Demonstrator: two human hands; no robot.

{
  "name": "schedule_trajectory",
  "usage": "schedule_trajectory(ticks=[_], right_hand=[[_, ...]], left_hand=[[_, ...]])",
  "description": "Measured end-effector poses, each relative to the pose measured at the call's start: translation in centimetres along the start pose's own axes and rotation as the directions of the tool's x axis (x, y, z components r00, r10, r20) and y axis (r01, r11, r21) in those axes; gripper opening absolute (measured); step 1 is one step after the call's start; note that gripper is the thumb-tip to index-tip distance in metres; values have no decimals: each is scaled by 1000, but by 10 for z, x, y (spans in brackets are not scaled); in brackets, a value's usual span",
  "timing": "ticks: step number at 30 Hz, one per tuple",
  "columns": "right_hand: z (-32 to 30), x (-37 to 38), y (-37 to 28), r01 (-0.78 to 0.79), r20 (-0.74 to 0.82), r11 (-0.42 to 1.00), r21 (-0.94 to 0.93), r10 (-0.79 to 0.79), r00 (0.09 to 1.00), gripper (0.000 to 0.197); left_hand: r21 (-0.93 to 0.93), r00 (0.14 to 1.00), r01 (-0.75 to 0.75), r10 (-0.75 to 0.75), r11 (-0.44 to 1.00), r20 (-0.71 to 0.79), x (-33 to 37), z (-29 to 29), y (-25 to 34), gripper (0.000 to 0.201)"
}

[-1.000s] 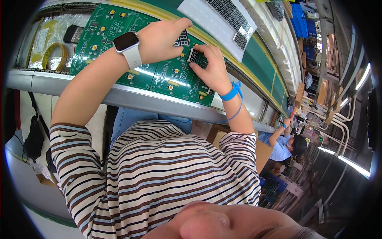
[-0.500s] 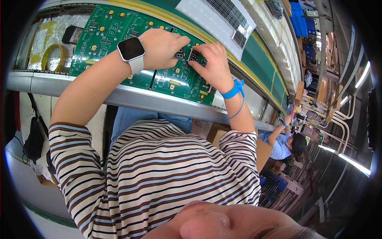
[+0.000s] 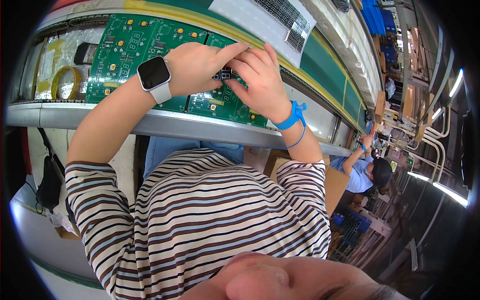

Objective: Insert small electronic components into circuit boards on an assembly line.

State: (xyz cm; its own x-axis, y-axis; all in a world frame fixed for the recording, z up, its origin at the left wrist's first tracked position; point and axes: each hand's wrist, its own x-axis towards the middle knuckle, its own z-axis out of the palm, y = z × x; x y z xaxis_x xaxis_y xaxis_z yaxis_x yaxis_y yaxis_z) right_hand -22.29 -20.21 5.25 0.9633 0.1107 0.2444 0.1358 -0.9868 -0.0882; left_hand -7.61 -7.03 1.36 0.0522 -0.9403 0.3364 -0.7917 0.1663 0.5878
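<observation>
A dark seven-segment display [image 3: 226, 73] shows between my two hands, low over a green circuit board [image 3: 210, 95]. My left hand [image 3: 195, 67], with a watch at the wrist, reaches over the board with its thumb and fingers curved round the display's left part. On the display's right side, my right hand [image 3: 262, 82] pinches with thumb and fingertips; a blue strap [image 3: 291, 116] circles that wrist. The fingers overlap and partly hide the display, so I cannot tell whether it is one piece or two, or whether it touches the board.
Metal rails [image 3: 100, 116] edge the line along its near side. Beyond the board, a white tray [image 3: 250, 22] holds rows of dark displays. A yellow tape roll [image 3: 66, 83] lies at the left. Farther right, another person [image 3: 360, 172] works along the line.
My right hand has moved left with a display, from a hand's gap away up against my left hand, and the fingers now overlap. The boards appear shifted slightly left.
</observation>
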Motion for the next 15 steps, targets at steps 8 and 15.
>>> schedule_trajectory(ticks=[8,15], right_hand=[[2,-19,-8,-201,-68,975,99,208,976,47],[15,-54,-13,-280,29,927,250,282,959,45]], left_hand=[[16,999,44,-44,999,2,2,-7,5,36],[45,993,118,-119,992,15,-34,-6,39,44]])
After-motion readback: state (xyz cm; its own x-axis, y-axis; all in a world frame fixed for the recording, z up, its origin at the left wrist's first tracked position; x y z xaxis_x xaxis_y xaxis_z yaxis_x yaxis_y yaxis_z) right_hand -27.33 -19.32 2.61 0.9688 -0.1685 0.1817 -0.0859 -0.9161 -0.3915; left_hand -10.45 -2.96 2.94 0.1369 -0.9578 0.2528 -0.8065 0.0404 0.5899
